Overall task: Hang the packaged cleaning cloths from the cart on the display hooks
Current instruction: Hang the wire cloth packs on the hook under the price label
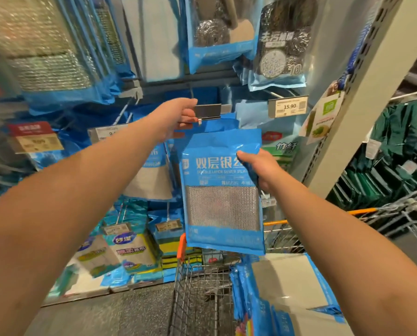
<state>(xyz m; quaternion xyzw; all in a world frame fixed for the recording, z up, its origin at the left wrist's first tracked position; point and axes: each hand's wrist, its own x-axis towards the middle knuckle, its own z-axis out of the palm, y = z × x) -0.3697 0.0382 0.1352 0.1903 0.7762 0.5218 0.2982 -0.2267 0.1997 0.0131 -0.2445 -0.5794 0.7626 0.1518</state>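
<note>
Pinching the hook's tag (207,112) with your left hand (178,117), you lift the pack (223,190), gripped by your right hand (258,166), until its hole meets the hook tip.

My right hand (258,168) grips a blue cloth pack (223,190) above the cart (202,287); my left hand (178,117) pinches the hook's tag holder (208,112).

1. You stand in a shop aisle: blue plastic packs of cleaning cloths (57,52) hang in rows on display hooks.
2. A white price tag (288,107) reads 15.90.
3. An orange-trimmed wire shopping cart (197,282) stands below.
</note>
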